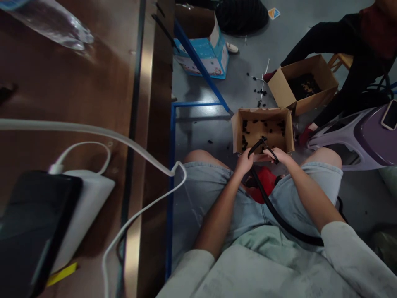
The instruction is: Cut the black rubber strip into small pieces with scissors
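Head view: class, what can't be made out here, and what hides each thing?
All in the head view:
Black tube: part of its length is hidden by the right sleeve.
Tool in the right hand: type unclear; it is small and partly covered by fingers.
Black pieces in the nearest carton: too small and dark to identify.
Clear plastic bottle: one end cut off by the top-left corner.
Smartphone: cut off by the left edge.
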The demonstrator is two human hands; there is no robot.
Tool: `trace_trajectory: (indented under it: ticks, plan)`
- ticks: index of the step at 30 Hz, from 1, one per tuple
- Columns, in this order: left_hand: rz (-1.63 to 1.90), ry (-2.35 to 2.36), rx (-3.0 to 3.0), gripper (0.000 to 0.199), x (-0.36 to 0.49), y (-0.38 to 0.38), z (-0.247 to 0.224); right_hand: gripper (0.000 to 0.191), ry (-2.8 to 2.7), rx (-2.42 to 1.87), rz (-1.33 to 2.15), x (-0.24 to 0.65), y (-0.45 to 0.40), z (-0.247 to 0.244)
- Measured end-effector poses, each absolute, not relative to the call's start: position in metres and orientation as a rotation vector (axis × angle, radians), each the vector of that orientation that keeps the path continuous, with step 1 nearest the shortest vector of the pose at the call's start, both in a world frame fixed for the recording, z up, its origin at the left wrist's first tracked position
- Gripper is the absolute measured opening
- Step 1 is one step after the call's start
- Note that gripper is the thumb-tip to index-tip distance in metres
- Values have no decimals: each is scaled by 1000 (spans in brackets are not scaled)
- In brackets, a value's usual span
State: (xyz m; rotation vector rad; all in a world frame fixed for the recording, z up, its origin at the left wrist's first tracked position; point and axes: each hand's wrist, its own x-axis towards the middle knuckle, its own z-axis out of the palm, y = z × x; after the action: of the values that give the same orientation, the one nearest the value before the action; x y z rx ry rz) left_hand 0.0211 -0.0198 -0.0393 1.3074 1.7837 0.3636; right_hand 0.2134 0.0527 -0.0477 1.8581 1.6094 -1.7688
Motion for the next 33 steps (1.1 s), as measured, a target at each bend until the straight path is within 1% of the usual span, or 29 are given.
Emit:
trace_trajectory:
  ticks: [3,6,13,17,22,28,31,33]
  plan:
    - [225,1882,1393,44,19,-20,-30,55,1521,1848,-1922,215,52,-48]
    - [63,1910,1443,46,17,-20,-22,58,1495,1796,-1925,216,51,-49]
    - [-120,1977,1481,47,13,-21,-17,45,1633,1650,-1579,207,38,-46]
    - [-196,1969,1488,47,13,-21,-20,43,1715,1691,-1441,200,31,-53]
    - [-194,2000,1470,46,12,-21,-23,42,1684,1851,-1430,201,33,-58]
    - [-220,1997,1444,46,11,-21,-21,44,1684,1861,-1354,206,38,-51]
    - [-232,1999,1438,43,12,-20,-18,46,1697,1848,-1449,206,38,-50]
    - [-231,2019,1417,40,12,-19,-16,48,1668,1841,-1610,205,38,-50]
